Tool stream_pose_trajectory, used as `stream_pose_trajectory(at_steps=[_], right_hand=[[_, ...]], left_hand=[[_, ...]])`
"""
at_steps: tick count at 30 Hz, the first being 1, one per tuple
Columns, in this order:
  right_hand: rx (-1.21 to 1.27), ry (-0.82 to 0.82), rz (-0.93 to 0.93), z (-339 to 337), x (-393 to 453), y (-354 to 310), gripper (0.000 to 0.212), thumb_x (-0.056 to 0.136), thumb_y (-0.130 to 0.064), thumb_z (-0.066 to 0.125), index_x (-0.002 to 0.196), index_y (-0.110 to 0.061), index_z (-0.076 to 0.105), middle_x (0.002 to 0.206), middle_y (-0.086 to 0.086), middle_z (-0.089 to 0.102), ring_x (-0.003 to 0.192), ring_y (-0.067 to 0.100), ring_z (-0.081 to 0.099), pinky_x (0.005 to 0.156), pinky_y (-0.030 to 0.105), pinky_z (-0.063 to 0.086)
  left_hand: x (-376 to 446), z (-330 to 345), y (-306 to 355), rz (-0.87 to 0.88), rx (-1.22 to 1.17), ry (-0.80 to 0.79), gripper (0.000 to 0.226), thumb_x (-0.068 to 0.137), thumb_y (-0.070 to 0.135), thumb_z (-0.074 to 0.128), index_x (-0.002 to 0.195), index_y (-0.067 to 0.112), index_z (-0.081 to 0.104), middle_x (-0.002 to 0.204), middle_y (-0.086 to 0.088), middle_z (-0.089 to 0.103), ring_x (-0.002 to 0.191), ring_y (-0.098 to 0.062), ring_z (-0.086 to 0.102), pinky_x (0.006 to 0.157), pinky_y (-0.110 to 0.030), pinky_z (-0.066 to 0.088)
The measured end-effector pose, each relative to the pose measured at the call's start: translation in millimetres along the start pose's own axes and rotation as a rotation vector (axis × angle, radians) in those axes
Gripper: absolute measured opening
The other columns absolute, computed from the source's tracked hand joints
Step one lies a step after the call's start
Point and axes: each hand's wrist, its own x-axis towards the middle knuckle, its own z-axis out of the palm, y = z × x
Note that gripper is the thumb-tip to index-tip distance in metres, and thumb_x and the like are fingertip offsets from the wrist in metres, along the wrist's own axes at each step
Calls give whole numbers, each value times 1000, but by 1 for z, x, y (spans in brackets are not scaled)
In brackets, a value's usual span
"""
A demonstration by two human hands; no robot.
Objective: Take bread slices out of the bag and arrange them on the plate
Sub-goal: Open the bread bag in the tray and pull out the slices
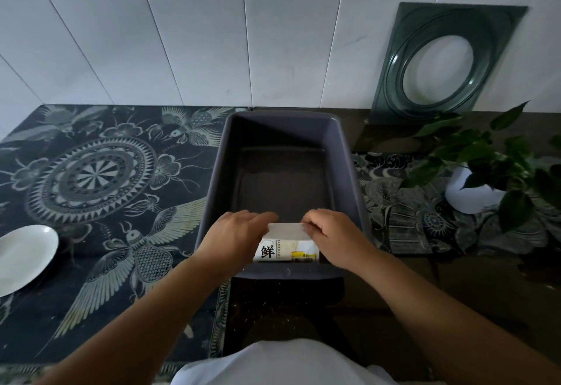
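Note:
A white bread bag (287,249) with a black printed character lies at the near end of a dark grey plastic bin (212,178). My left hand (233,234) and my right hand (337,237) both pinch the bag's top flap, one at each end. The bread slices inside are hidden by the bag. A white plate (22,255) sits on the patterned cloth at the far left, partly cut off by the frame edge, with nothing on it.
A dark cloth with pale bird and flower patterns (100,178) covers the counter. A potted green plant in a white pot (476,184) stands at the right. A glass tray (440,60) leans against the tiled wall behind it.

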Motion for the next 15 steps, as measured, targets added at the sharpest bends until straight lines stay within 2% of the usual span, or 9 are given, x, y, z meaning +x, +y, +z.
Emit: stream_pose_trajectory(at_steps=[3,6,9,12,15], right_hand=[[102,-36,139,-2,6,-3,13,96,-23,58,88,-21,69,79,-7,65,73,8,60,62,25,44],[223,-37,231,-5,9,-7,19,92,-24,62,75,-28,68,75,-3,68,67,7,60,56,18,42],[323,-70,272,-6,8,-11,21,91,-23,63,71,-28,68,71,-9,66,64,0,57,60,19,43],[381,-65,302,-4,8,-11,20,90,-22,64,71,-26,71,65,-16,65,63,-4,57,63,23,44],[365,48,316,-7,16,-8,20,91,-22,64,74,-29,72,73,-13,68,70,-1,62,65,21,46]], left_hand=[[1,8,-1,17,64,-5,53,72,4,75,121,18,60,92,-3,71,81,-26,64,69,-40,51],[0,13,-2,39,66,-12,38,79,12,72,115,18,62,100,-3,69,86,-27,63,72,-42,50],[-1,15,2,5,46,-22,16,87,28,65,101,22,63,106,0,65,95,-26,60,78,-42,45],[-6,11,6,26,68,-66,14,81,27,72,91,27,63,120,-4,59,114,-29,52,86,-47,40],[-12,5,10,103,126,-88,13,82,28,72,91,31,63,136,-13,51,128,-36,41,91,-54,38]])
